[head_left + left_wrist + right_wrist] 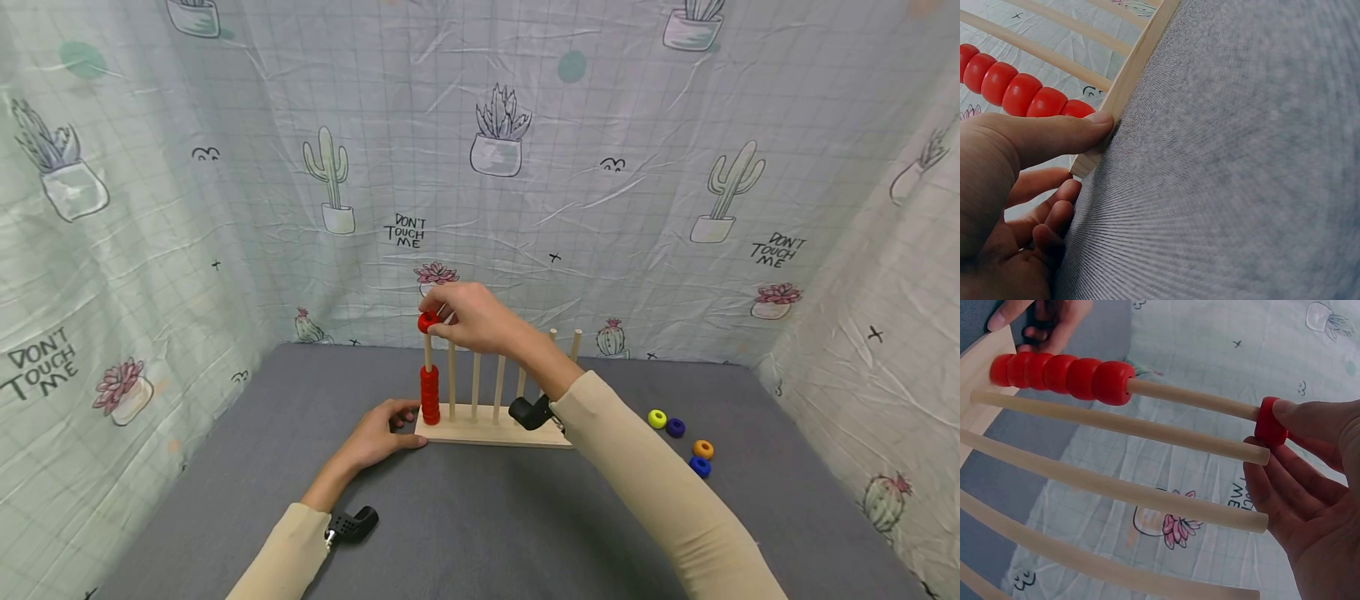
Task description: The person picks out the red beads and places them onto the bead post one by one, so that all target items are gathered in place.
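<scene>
A wooden rack (487, 432) with several upright pegs stands on the grey table. Its leftmost peg carries a stack of several red beads (430, 396) at the bottom. My right hand (474, 317) pinches another red bead (1266, 422) between thumb and fingers at the top of that same peg, whose tip is hidden in the bead. Bare wood shows between this bead and the stack. Low down, my left hand (378, 433) holds the left end of the rack's base, its thumb (1079, 132) along the front edge and the fingers round the end.
To the right of the rack lie a yellow bead (657, 418), a dark purple bead (675, 427), an orange bead (702, 450) and a blue bead (700, 467). A cactus-print curtain (495, 217) surrounds the table at the back and sides. My right forearm crosses in front of the right-hand pegs.
</scene>
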{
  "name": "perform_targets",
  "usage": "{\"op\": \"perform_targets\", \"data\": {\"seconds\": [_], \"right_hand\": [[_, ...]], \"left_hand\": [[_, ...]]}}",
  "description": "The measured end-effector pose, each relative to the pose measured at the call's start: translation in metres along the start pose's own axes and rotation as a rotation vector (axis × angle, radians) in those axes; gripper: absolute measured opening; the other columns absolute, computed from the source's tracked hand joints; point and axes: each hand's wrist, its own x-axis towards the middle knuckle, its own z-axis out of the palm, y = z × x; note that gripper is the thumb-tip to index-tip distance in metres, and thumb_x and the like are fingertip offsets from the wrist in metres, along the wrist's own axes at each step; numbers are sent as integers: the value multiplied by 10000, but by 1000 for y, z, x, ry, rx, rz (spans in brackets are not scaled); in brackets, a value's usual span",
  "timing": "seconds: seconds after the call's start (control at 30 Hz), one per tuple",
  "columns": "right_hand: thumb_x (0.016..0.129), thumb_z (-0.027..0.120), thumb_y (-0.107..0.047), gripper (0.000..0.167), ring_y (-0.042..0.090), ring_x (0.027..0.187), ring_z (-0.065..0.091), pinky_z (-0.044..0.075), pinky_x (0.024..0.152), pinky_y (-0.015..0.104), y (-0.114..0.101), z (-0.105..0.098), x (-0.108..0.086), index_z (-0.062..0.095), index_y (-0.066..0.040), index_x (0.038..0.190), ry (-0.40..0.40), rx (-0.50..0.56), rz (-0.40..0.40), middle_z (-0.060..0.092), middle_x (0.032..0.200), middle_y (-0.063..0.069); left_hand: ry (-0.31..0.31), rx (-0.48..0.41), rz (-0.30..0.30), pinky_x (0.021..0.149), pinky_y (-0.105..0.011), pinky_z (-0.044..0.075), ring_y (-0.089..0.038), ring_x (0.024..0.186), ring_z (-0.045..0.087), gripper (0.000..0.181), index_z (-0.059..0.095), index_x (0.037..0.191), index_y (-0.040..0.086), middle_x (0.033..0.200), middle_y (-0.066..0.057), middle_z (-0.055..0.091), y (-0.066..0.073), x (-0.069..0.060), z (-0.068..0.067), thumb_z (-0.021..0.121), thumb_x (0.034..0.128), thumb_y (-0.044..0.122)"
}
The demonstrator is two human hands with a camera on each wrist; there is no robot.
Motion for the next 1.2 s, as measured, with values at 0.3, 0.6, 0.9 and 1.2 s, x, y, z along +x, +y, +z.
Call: {"op": "perform_targets", "data": {"seconds": [0.3,0.6,0.9,1.2], "right_hand": [[980,708,-113,259,199,1059,697,575,869,239,2,0,1,700,-59,1233,-4,19,14,725,1157,86],[978,714,-118,255,195,1045,717,579,858,238,3,0,1,708,-64,1227,-8,31,19,734,1155,83],[978,717,-125,242,184,1034,714,580,855,242,4,1,1,715,-70,1214,-8,31,13,736,1136,73],[972,729,-140,239,172,1019,695,573,845,243,4,1,1,723,-81,1204,2,7,6,733,1122,63]], "left_hand": [[2,-10,-4,869,-376,469,-180,984,581,666,656,1380,100,1120,-45,663,0,1,1,891,794,311],[10,-9,-6,869,-375,468,-175,981,580,664,659,1375,97,1114,-39,663,1,1,1,892,792,312],[7,-11,-3,873,-375,470,-175,986,581,665,656,1379,98,1120,-42,663,-1,1,1,888,794,313],[6,-13,-4,874,-378,471,-177,987,582,666,653,1384,102,1126,-45,664,-1,2,1,885,797,313]]}}
